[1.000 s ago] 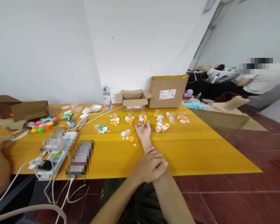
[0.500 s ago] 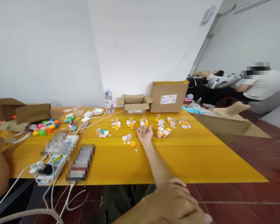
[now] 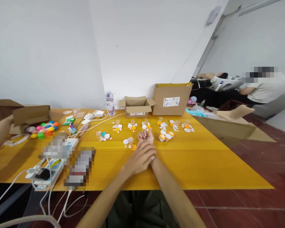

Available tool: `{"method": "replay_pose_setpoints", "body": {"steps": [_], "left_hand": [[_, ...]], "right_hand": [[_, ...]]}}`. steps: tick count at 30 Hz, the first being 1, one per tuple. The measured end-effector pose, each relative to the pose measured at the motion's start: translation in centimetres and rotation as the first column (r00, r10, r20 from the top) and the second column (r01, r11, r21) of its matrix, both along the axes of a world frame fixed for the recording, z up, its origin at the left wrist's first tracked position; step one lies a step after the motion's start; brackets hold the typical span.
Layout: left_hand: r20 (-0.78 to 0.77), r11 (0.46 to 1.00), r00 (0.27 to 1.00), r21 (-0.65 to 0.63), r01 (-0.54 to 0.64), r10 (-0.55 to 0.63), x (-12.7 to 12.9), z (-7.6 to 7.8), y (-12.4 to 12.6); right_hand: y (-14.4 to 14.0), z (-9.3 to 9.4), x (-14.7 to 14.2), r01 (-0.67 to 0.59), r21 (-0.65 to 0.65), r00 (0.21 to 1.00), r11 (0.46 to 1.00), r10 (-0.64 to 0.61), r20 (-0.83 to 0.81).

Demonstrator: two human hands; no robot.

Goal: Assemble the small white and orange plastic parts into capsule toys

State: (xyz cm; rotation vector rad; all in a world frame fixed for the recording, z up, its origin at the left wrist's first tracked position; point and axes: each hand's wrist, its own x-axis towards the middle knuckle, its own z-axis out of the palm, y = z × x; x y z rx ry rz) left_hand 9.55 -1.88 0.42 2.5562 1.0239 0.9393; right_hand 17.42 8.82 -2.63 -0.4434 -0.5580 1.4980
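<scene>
A: Hands, two. Right hand (image 3: 146, 135) lies palm up on the yellow table (image 3: 204, 158), fingers loose, grasping nothing. Left hand (image 3: 141, 157) rests across the right wrist, holding no object.

B: Parts?

A: Roughly eight clusters of small white and orange plastic parts (image 3: 165, 135), just beyond the fingertips.

B: Surroundings?

A: Two cardboard boxes (image 3: 172, 98) and one water bottle (image 3: 110, 103) by the wall; power strip (image 3: 47, 172) at left. Nothing blocks the hands.

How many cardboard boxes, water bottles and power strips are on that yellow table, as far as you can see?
Cardboard boxes: 4, namely the small open box, the tall box and two boxes at the left edge.
Water bottle: 1.
Power strip: 1.
Total: 6.
</scene>
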Motion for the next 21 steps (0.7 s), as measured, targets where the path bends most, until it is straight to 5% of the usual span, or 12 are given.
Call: {"method": "replay_pose_setpoints", "body": {"steps": [5,9,16,21], "left_hand": [[0.076,0.958,0.956,0.011,-0.286,0.285,-4.5,1.1,3.2],[0.124,0.906,0.898,-0.080,-0.416,0.423,-7.3,0.6,5.0],[0.063,0.887,0.901,-0.217,-0.408,0.429,-8.4,-1.2,4.0],[0.026,0.887,0.900,-0.185,-0.423,0.434,-8.8,-1.2,3.3]], "right_hand": [[-1.4,-0.5,0.3,0.011,0.057,0.956,0.998,-0.027,0.291],[-2.6,-1.2,2.0,-0.089,0.262,0.796,0.961,-0.090,0.599],[-3.1,-1.5,2.9,-0.251,0.417,0.530,0.874,-0.236,0.814],[-1.9,-1.0,1.6,-0.325,0.453,0.465,0.830,-0.277,0.841]]}}
